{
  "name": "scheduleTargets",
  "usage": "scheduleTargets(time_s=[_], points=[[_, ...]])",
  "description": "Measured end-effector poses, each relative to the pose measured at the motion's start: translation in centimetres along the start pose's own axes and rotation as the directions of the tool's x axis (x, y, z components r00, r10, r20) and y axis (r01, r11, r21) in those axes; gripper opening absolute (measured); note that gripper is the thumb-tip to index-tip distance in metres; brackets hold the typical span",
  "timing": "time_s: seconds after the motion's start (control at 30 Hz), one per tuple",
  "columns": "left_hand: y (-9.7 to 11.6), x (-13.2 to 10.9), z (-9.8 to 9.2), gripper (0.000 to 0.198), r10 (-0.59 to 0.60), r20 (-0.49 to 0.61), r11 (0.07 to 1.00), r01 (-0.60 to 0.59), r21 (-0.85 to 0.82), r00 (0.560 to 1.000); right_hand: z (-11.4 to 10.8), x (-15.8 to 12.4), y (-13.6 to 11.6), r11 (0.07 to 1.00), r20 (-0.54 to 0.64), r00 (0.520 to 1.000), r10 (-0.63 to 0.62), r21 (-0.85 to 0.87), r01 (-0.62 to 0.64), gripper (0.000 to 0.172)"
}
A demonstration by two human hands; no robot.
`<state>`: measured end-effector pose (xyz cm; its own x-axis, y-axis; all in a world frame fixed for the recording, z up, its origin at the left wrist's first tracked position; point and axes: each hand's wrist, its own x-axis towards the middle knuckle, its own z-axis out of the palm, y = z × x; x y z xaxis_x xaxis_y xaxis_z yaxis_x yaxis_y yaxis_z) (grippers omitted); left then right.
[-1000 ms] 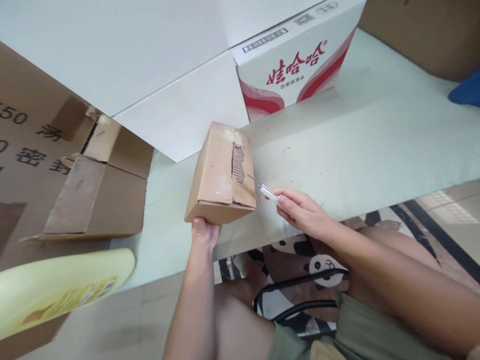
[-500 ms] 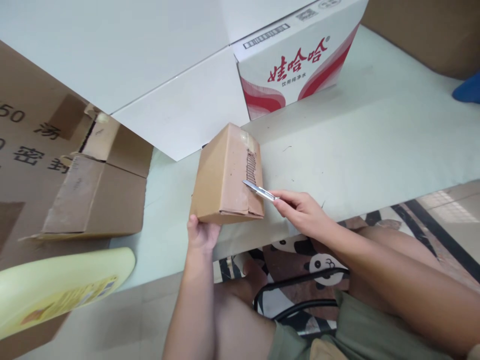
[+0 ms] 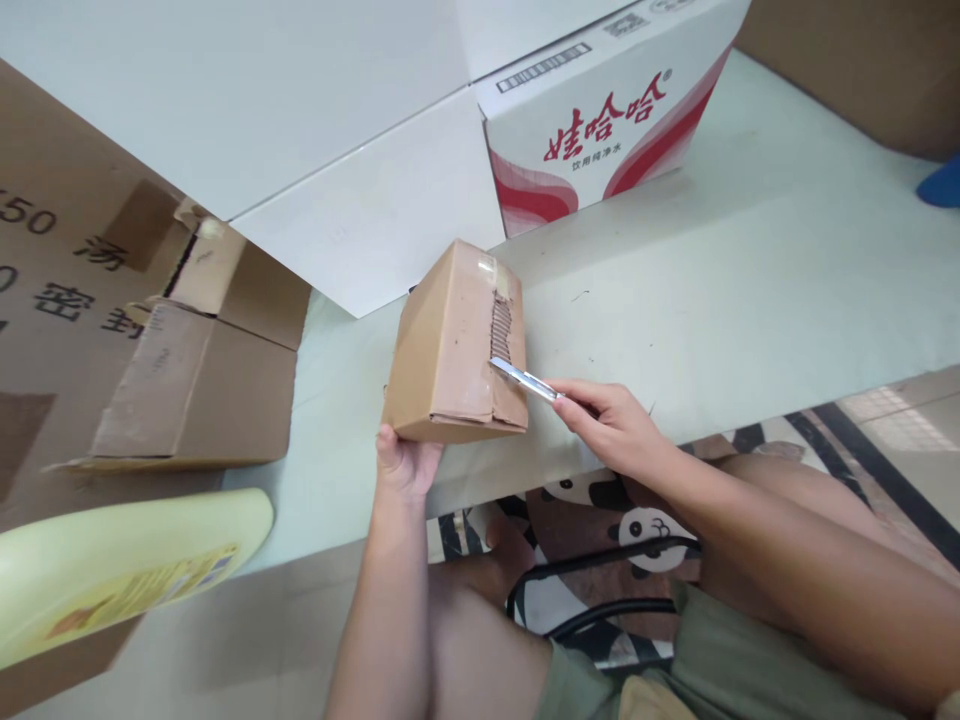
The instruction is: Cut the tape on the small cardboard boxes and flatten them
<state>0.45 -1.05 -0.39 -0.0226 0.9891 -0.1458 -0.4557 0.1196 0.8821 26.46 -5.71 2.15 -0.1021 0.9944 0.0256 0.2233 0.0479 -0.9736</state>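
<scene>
A small brown cardboard box [image 3: 420,350] stands tilted at the middle of the pale green tabletop [image 3: 637,280]. Clear tape runs along its upper face, beside a torn strip of ridged cardboard. My left hand [image 3: 407,462] grips the box at its lower left corner, the thumb on the near side and the other fingers hidden beneath. A silver knife [image 3: 529,382] is held in my right hand [image 3: 611,425], between thumb and fingers. Its blade tip lies at the lower end of the torn strip.
Behind the box stand a large white carton [image 3: 360,210] and a white-and-red carton [image 3: 600,150]. Open brown cartons [image 3: 232,390] and a pale yellow bottle [image 3: 142,560] are at the left. A blue object [image 3: 941,185] shows at the right edge.
The small box has tipped slightly in my left hand. My right hand and the knife have shifted very little. The surroundings sit slightly further right in view.
</scene>
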Motion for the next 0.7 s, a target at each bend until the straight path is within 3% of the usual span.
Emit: scheduleTargets(time_s=[0.33, 0.7], points=[[0.14, 0.09, 0.04, 0.076, -0.006, -0.005, 1.0, 0.006, 0.004, 1.0, -0.02, 0.01, 0.15, 0.999, -0.012, 0.999, 0.03, -0.016, -0.03, 0.038], [0.14, 0.18, 0.14, 0.077, -0.016, 0.007, 1.0, 0.016, 0.008, 1.0, -0.24, -0.25, 0.2, 0.998, 0.04, 0.998, -0.054, -0.02, 0.055, 0.04]])
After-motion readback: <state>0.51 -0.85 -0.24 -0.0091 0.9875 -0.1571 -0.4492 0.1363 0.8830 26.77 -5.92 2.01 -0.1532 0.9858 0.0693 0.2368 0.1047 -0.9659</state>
